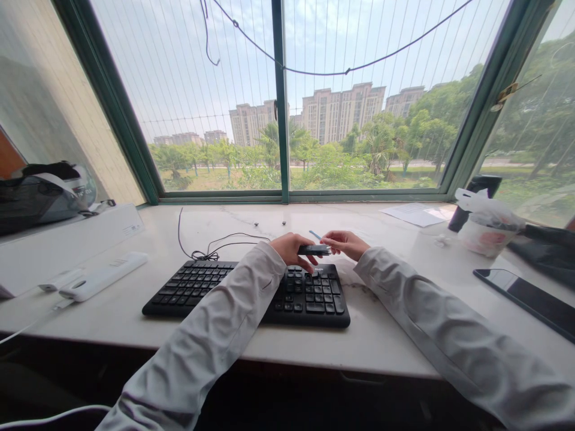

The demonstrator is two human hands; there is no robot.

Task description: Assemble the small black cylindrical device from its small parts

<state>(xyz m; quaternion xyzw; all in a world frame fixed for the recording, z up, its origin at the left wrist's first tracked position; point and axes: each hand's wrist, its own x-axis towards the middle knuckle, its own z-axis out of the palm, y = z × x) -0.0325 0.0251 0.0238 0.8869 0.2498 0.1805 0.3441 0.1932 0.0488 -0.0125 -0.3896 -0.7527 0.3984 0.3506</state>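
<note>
My left hand [290, 248] is closed around a small black oblong object [313, 250], whose exact kind I cannot make out. It hovers over the right part of a black keyboard [326, 297]. Opposite it, my right hand [345, 242] pinches a thin blue stick-like tool [315, 234] that points up and to the left. The right fingertips are close to the right end of the black object; whether they touch it is unclear. My left forearm crosses above the middle of the keyboard and hides some of its keys.
A thin black cable [204, 256] lies behind the keyboard, with two tiny dark pieces [284, 223] near the window. White power strips [103, 275] and a dark bag [40, 194] are left. On the right are a phone [530, 299], a plastic-bagged cup [485, 230] and paper [417, 214].
</note>
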